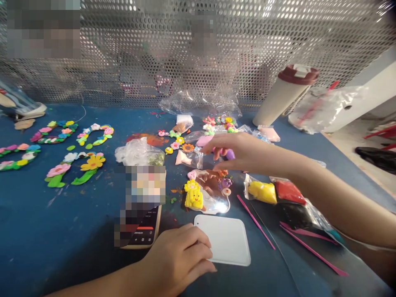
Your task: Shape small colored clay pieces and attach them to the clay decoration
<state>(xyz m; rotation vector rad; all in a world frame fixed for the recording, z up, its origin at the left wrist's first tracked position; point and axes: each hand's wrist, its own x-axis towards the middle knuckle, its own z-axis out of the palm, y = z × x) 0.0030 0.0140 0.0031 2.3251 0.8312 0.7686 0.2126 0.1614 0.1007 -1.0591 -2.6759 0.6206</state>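
Resting curled left hand on white board, likely bracing, can't confirm grip; hovering open right hand above mirror.

Our bare left hand covers part of the white, rounded board; we see the dark-screened phone only below its pixelated top; the left edge crops a multicoloured clay wreath.
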